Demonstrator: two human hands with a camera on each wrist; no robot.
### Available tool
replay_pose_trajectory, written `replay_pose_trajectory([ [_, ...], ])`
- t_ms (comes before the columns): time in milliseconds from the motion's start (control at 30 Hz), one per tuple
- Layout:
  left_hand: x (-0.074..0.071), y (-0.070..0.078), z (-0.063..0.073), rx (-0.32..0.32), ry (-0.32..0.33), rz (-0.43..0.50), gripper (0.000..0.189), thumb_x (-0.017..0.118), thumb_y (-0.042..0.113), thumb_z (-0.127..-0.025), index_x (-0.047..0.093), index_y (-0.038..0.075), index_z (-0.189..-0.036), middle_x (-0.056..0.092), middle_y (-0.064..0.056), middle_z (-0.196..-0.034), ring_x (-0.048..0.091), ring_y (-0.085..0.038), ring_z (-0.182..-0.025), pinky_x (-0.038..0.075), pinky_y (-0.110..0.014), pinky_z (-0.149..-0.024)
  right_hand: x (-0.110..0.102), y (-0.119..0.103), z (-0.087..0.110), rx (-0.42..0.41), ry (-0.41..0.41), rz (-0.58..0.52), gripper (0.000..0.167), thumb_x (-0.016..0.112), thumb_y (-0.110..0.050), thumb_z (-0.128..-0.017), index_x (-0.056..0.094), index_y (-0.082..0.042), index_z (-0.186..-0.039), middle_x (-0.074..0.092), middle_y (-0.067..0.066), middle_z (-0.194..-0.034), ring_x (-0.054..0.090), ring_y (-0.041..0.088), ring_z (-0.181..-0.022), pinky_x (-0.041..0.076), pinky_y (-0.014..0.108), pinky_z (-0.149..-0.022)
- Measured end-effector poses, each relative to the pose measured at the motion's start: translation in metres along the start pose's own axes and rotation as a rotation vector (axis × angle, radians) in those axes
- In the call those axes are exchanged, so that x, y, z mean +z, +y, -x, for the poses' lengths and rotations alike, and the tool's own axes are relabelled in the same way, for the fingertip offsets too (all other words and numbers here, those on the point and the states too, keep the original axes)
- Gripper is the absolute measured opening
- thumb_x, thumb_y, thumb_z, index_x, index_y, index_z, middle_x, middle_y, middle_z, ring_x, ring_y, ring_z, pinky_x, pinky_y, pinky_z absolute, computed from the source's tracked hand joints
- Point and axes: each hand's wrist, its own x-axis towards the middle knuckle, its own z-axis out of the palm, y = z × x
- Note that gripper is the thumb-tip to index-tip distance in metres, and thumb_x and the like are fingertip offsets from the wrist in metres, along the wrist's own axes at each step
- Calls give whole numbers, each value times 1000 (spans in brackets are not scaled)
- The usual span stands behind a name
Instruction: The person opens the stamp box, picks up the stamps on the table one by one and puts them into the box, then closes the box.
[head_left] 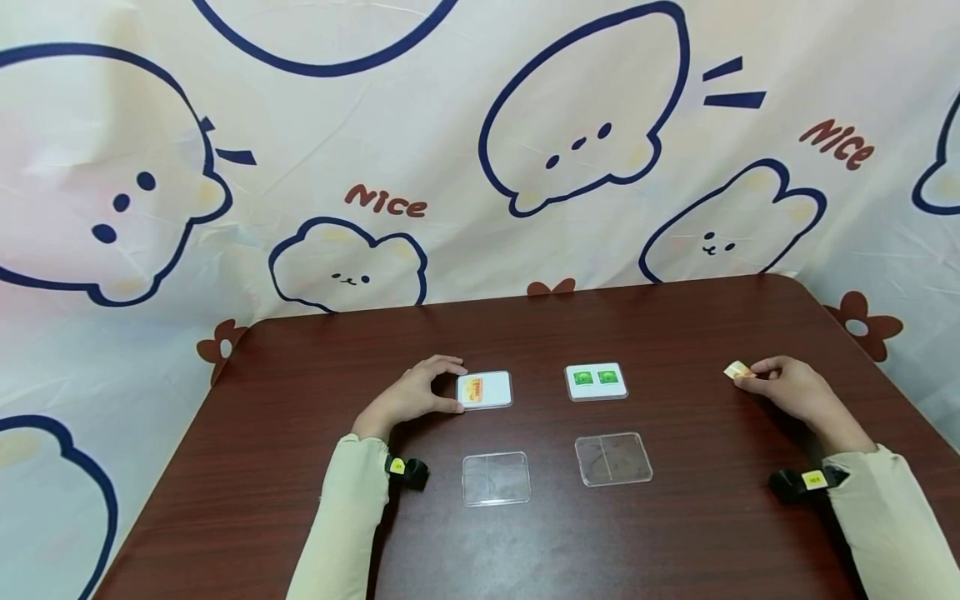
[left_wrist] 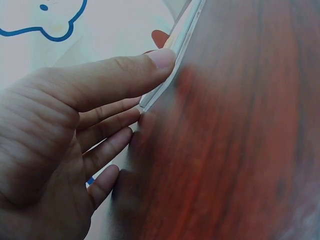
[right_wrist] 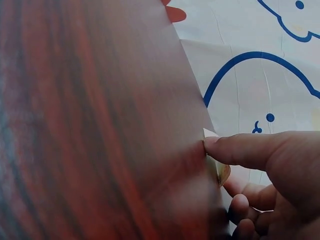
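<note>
At the left, my left hand [head_left: 411, 392] holds the left edge of a flat rectangular case [head_left: 492, 390] between thumb and forefinger. The case has a white face with an orange picture on its left half, and it lies on the table. In the left wrist view the thumb of the left hand [left_wrist: 95, 95] presses on the case's edge [left_wrist: 186, 30]. Far to the right, my right hand [head_left: 797, 390] pinches a small yellow and white piece [head_left: 737, 370], like a little card or sticker, just over the table. The right wrist view shows this piece [right_wrist: 226, 172] partly hidden by the thumb.
A second white-faced case [head_left: 596, 382] with two green pictures lies right of the first. Nearer to me are two transparent, divided plastic lids or trays, one at left [head_left: 496, 479] and one at right [head_left: 613, 459]. A printed cloth [head_left: 450, 150] hangs behind the brown table [head_left: 480, 558].
</note>
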Motion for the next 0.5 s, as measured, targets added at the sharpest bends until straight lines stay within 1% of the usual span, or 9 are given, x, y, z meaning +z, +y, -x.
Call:
replay_pose_trajectory([
  [133, 0, 0, 1, 5, 0, -2, 58, 80, 26, -79, 57, 15, -132, 43, -2, -148, 31, -30, -142, 29, -55, -112, 1, -1, 1, -17, -9, -10, 54, 62, -33, -92, 53, 15, -113, 50, 12, -83, 44, 21, -72, 35, 29, -61],
  [300, -1, 0, 2, 7, 2, -5, 58, 80, 26, -79, 57, 15, -131, 44, -2, -148, 31, -31, -142, 29, -55, -112, 1, 0, -1, -52, -4, 19, 50, 62, -30, -92, 53, 14, -112, 49, 13, -85, 45, 22, -75, 35, 30, -63],
  [500, -1, 1, 1, 0, -3, -4, 57, 80, 25, -80, 57, 15, -132, 43, -1, -149, 31, -30, -142, 29, -54, -112, 2, -1, -6, -87, -5, 22, 47, 62, -31, -93, 52, 11, -111, 48, 13, -87, 45, 23, -79, 36, 29, -65],
])
